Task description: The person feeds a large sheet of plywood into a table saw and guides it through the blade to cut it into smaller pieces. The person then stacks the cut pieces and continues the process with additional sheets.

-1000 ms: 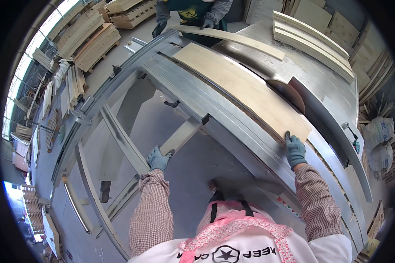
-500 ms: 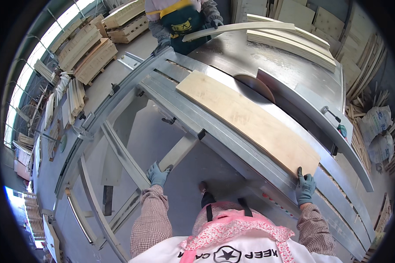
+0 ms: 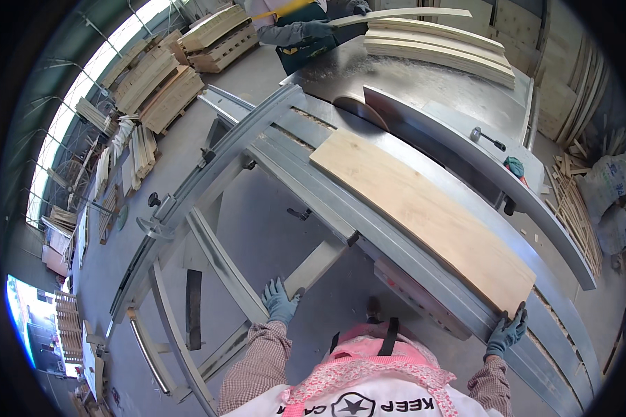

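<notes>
A long, pale wooden board (image 3: 424,222) lies flat on the metal sliding table (image 3: 327,187) of a panel saw. At its near right corner is my gloved right hand (image 3: 508,332), thumb and fingers bent around the corner. My gloved left hand (image 3: 282,303) rests on the metal outrigger frame (image 3: 222,260), beside its crossbar (image 3: 320,265), fingers spread. Beyond the board's far left end stands the round saw blade (image 3: 362,112), apart from the board. A long fence (image 3: 459,156) runs to the right of the blade.
Across the saw, a co-worker (image 3: 306,42) in a dark apron holds a thin wooden strip (image 3: 410,12) beside stacked strips (image 3: 438,50). Stacked timber (image 3: 167,97) stands at the far left. Offcuts (image 3: 574,208) and white sacks (image 3: 605,187) lie at the right.
The board and sliding table have shifted right and nearer relative to the blade, with my hands alongside. My left fingers have spread out. The co-worker's strip has moved beyond the stack.
</notes>
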{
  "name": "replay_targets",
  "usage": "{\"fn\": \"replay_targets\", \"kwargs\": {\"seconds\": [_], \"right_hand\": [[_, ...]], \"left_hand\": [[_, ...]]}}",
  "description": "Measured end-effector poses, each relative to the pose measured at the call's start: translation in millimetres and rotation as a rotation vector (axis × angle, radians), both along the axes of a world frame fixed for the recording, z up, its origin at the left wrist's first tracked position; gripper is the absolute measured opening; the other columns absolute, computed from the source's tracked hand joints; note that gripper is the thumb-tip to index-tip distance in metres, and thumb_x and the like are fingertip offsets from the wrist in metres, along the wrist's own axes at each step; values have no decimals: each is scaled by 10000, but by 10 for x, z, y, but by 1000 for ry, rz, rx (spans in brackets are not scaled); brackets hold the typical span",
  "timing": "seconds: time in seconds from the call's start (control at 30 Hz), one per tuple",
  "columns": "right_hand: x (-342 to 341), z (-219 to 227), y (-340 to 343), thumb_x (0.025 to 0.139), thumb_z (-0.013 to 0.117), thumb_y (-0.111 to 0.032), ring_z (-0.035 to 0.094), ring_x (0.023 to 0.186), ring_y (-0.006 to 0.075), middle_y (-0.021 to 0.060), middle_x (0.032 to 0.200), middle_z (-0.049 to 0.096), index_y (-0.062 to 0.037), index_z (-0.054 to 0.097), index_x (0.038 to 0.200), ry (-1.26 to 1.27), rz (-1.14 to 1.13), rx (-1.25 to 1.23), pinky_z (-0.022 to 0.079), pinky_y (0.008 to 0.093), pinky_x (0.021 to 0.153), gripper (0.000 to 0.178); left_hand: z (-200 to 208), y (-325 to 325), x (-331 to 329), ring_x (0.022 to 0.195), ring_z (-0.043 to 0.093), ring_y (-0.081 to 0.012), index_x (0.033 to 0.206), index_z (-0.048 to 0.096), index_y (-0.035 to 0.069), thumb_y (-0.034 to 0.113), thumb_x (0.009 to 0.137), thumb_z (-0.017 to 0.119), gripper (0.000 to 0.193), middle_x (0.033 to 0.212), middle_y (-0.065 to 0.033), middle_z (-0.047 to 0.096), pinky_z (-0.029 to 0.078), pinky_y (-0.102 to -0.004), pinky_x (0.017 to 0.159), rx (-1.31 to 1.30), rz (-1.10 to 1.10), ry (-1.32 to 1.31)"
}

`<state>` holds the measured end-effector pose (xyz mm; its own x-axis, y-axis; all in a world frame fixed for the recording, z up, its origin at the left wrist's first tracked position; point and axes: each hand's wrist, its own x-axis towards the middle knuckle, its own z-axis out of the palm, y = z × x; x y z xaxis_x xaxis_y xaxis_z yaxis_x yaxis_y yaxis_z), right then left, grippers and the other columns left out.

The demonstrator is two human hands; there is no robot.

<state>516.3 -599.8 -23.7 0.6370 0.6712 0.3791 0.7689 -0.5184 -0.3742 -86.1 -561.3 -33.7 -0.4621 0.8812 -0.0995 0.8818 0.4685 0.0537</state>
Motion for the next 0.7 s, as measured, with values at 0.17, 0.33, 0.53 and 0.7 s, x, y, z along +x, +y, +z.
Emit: {"fn": "replay_targets", "kwargs": {"seconds": [0.17,0.33,0.53,0.7], "right_hand": [[34,53,59,873,561,-241,357,1264,320,158,1388,375,-186,317,1407,-125,10,-122,285,411,1024,590],[100,-22,64,893,503,-275,350,1257,350,189,1398,340,-176,315,1408,-217,51,-308,265,432,1043,557],[-30,110,118,915,455,-329,350,1257,347,176,1403,342,-198,298,1416,-163,36,-349,272,426,1039,541],[44,57,51,905,478,-358,355,1239,355,190,1397,341,-222,303,1415,-107,4,-356,282,430,1023,557]], "left_hand": [[113,-4,111,1328,208,-361,1394,245,75,504,715,651,900,1428,-198,251,118,-515,1077,2,-7,-34],[101,-6,129,1323,197,-393,1395,277,118,376,725,670,818,1428,-220,238,95,-518,1089,-12,-101,-3],[-5,-41,74,1312,203,-421,1399,291,165,301,718,674,793,1402,-232,273,98,-530,1089,-11,-253,-43],[487,707,974,1316,214,-406,1383,306,88,331,734,651,774,1404,-231,278,114,-525,1089,198,-333,-123]]}}
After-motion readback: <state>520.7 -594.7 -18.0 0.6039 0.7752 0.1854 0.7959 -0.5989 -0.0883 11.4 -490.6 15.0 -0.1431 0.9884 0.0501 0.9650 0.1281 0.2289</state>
